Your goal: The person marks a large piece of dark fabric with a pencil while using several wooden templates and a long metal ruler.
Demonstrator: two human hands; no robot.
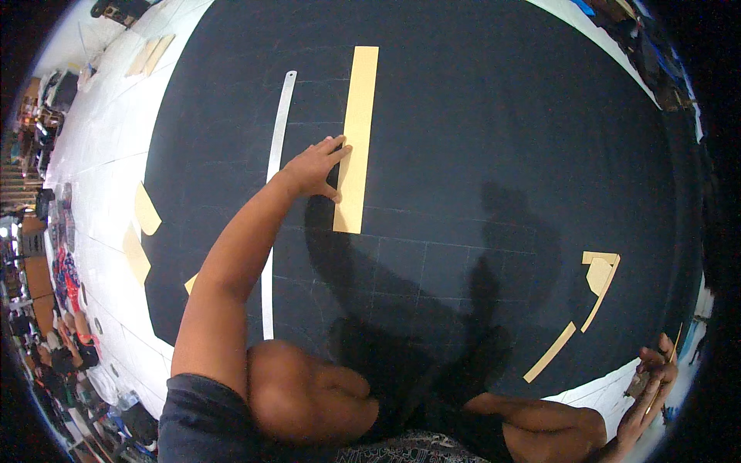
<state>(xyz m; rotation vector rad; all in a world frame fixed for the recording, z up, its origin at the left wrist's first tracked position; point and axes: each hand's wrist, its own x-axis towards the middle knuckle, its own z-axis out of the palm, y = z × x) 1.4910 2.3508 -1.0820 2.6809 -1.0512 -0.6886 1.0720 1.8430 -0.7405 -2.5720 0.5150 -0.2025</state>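
Observation:
My left hand reaches out over black cloth, fingers spread. Its fingertips and thumb rest on the left edge of a long yellow card strip, which lies flat. Left of that hand, a long metal ruler runs along the cloth and passes under my forearm. At the lower right, my right hand is raised near the cloth's edge, its fingers curled round a thin yellowish stick. Something small and greyish shows by its palm, too unclear to name. Faint chalk lines form a grid on the cloth.
Small yellow card pieces and a short curved strip lie at the right. More card pieces sit along the left edge. White floor tiles border the cloth; clutter fills the far left. My bent knees are close below.

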